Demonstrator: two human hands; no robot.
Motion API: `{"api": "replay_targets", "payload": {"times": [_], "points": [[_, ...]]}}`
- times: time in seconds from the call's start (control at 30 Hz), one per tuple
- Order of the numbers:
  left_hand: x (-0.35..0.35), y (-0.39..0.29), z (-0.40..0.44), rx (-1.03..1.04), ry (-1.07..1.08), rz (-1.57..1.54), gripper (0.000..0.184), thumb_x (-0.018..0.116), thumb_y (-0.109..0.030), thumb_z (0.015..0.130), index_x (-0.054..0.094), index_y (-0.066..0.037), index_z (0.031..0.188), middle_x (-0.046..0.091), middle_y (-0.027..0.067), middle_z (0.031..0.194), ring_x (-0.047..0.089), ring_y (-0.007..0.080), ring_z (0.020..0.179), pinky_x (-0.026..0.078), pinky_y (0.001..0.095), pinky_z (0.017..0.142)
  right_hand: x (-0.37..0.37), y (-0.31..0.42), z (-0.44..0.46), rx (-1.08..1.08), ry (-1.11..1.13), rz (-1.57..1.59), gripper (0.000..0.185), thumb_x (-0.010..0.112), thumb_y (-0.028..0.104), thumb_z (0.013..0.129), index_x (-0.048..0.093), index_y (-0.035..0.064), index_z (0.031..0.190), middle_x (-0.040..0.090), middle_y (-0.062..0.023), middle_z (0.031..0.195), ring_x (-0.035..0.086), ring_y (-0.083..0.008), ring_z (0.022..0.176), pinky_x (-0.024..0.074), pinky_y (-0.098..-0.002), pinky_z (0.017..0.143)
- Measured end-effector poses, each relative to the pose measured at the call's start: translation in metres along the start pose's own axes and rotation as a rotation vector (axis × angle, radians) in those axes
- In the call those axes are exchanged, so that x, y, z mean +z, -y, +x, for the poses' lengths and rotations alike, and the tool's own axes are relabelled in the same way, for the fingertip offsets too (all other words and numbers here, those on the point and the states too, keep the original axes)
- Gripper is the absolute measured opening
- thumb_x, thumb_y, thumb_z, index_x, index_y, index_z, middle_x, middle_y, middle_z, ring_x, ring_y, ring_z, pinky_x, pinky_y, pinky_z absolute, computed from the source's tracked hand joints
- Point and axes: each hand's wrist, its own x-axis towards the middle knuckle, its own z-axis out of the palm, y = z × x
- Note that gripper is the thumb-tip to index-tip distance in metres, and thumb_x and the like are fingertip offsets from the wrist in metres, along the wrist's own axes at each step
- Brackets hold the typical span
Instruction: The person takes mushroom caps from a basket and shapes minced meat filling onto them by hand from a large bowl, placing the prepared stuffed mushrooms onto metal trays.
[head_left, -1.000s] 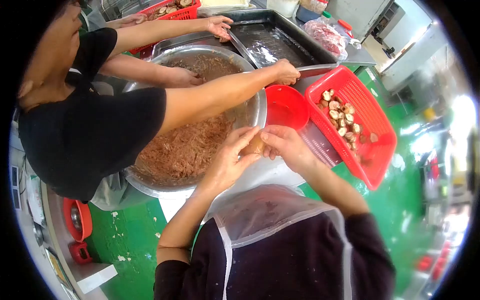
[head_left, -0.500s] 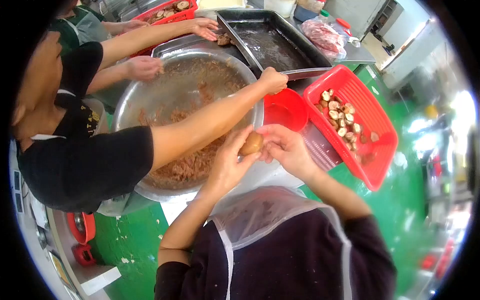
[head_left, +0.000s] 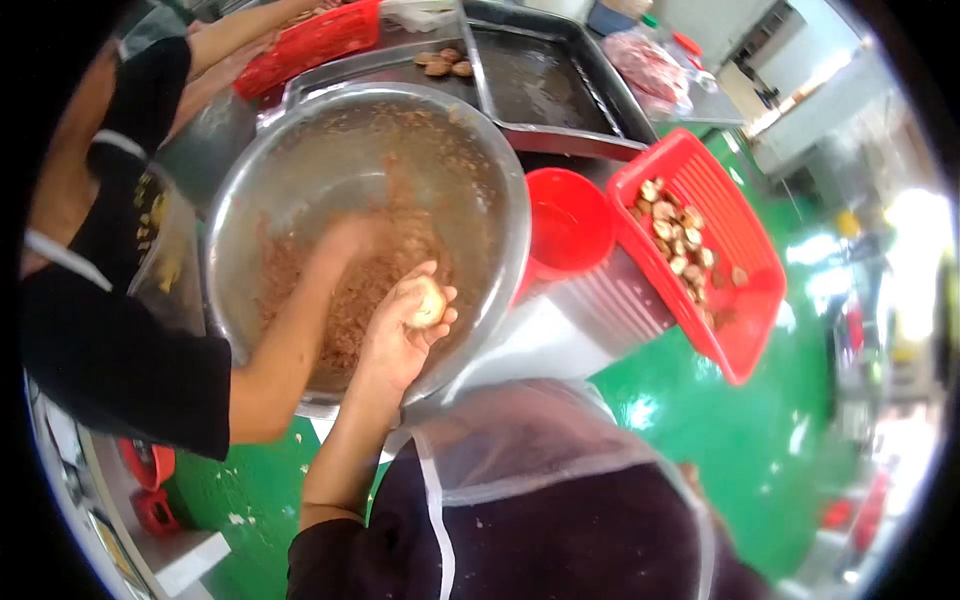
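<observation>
My left hand [head_left: 392,335] holds a mushroom [head_left: 425,303] with its pale underside turned up, fingers curled round it, over the near rim of a large metal bowl [head_left: 515,215]. Reddish-brown minced filling [head_left: 345,330] lies in that bowl. My right hand is out of view; only a sliver of the right arm shows beside my apron. A co-worker's blurred hand [head_left: 355,238] reaches into the filling. To the right, a tilted red basket [head_left: 745,300] holds several mushrooms [head_left: 680,240], some with pale undersides showing.
A red bucket [head_left: 570,225] stands between bowl and basket. Behind are a dark tray [head_left: 545,85] and a metal tray with several brown mushrooms [head_left: 443,62]. Another red basket [head_left: 310,45] is at the back left, near other arms. Bagged meat [head_left: 645,70] lies at the back.
My left hand has moved left over the bowl with the mushroom, now turned underside up. My right hand has left the view. The co-worker's hand went from the dark tray into the bowl.
</observation>
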Motion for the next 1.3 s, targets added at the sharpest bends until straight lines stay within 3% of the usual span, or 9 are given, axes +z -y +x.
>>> {"api": "replay_targets", "payload": {"times": [0.17,0.3,0.4,0.47,0.63,0.83,1.03,1.23,1.3], "points": [[-0.013,-0.012,-0.019,0.256,-0.341,-0.082,0.032,0.051,-0.014,0.083,0.047,-0.008,0.115,0.061,0.0139,0.099,0.063,0.0242,0.079,0.055,0.0271,0.061,-0.194,0.151,-0.03,-0.693,-0.754,0.286,0.027,0.057,0.006,0.078,0.058,0.0048,0.105,0.063,-0.0155,0.095,0.061,-0.0318,0.083,0.0494,-0.0391,0.072],[-0.031,-0.017,-0.026,0.417,-0.464,-0.207,0.029,0.051,-0.019,0.087,0.049,-0.008,0.113,0.06,0.0116,0.101,0.062,0.0243,0.081,0.054,0.0265,0.063,-0.306,0.299,-0.081,-1.349,-0.576,0.341,0.022,0.055,0.003,0.079,0.059,0.0037,0.101,0.061,-0.0134,0.093,0.06,-0.0296,0.084,0.0499,-0.0364,0.068],[-0.04,-0.022,-0.031,0.537,-0.512,-0.259,0.027,0.05,-0.022,0.089,0.05,-0.007,0.111,0.059,0.0114,0.101,0.061,0.0247,0.081,0.054,0.0269,0.062,-0.317,0.403,-0.066,-1.711,-0.521,-0.023,0.022,0.053,0.012,0.083,0.06,0.008,0.103,0.061,-0.0105,0.093,0.06,-0.029,0.085,0.0496,-0.0398,0.069],[-0.042,-0.024,-0.033,0.595,-0.505,-0.317,0.027,0.049,-0.023,0.09,0.05,-0.007,0.111,0.059,0.0117,0.101,0.061,0.0247,0.081,0.053,0.0272,0.062,-0.311,0.463,-0.054,-1.573,-0.427,-0.494,0.023,0.05,0.014,0.084,0.061,0.0097,0.104,0.061,-0.0086,0.093,0.061,-0.0276,0.085,0.0501,-0.0387,0.07],[-0.041,-0.024,-0.031,0.609,-0.544,-0.312,0.028,0.045,-0.025,0.092,0.049,-0.005,0.111,0.059,0.0126,0.101,0.06,0.0248,0.08,0.053,0.0289,0.064,-0.237,0.549,0.063,-2.103,-0.818,-0.487,0.023,0.051,0.011,0.079,0.064,0.01,0.098,0.064,-0.0074,0.092,0.063,-0.0268,0.087,0.0511,-0.0368,0.071],[-0.038,-0.024,-0.035,0.644,-0.604,-0.305,0.028,0.043,-0.024,0.092,0.048,-0.004,0.112,0.058,0.0138,0.102,0.059,0.0248,0.08,0.051,0.0295,0.064,-0.254,0.537,0.037,-1.519,-0.184,-1.209,0.021,0.051,0.01,0.079,0.066,0.0088,0.093,0.065,-0.0113,0.091,0.064,-0.0295,0.084,0.0519,-0.0402,0.067],[-0.04,-0.023,-0.033,0.625,-0.59,-0.253,0.027,0.042,-0.023,0.092,0.048,-0.004,0.111,0.058,0.0137,0.101,0.059,0.0245,0.08,0.051,0.0294,0.065,-0.242,0.534,0.026,-1.543,-0.273,-0.809,0.019,0.056,0.013,0.075,0.068,0.0051,0.087,0.066,-0.0135,0.091,0.064,-0.0295,0.086,0.0513,-0.0412,0.068],[-0.038,-0.02,-0.027,0.582,-0.53,-0.193,0.028,0.041,-0.025,0.093,0.048,-0.004,0.111,0.058,0.0138,0.101,0.06,0.0253,0.085,0.053,0.0311,0.068,-0.219,0.542,0.042,-1.461,-0.185,-1.14,0.022,0.057,0.012,0.073,0.067,0.0042,0.09,0.065,-0.014,0.091,0.063,-0.0298,0.086,0.0503,-0.0429,0.07],[-0.038,-0.02,-0.031,0.542,-0.48,-0.199,0.03,0.038,-0.026,0.094,0.048,-0.003,0.11,0.058,0.0141,0.102,0.061,0.0268,0.088,0.054,0.033,0.071,-0.237,0.529,0.047,-1.639,-0.115,-0.942,0.022,0.057,0.014,0.072,0.066,0.0034,0.09,0.065,-0.0146,0.09,0.063,-0.0302,0.084,0.0499,-0.0427,0.068]]}}
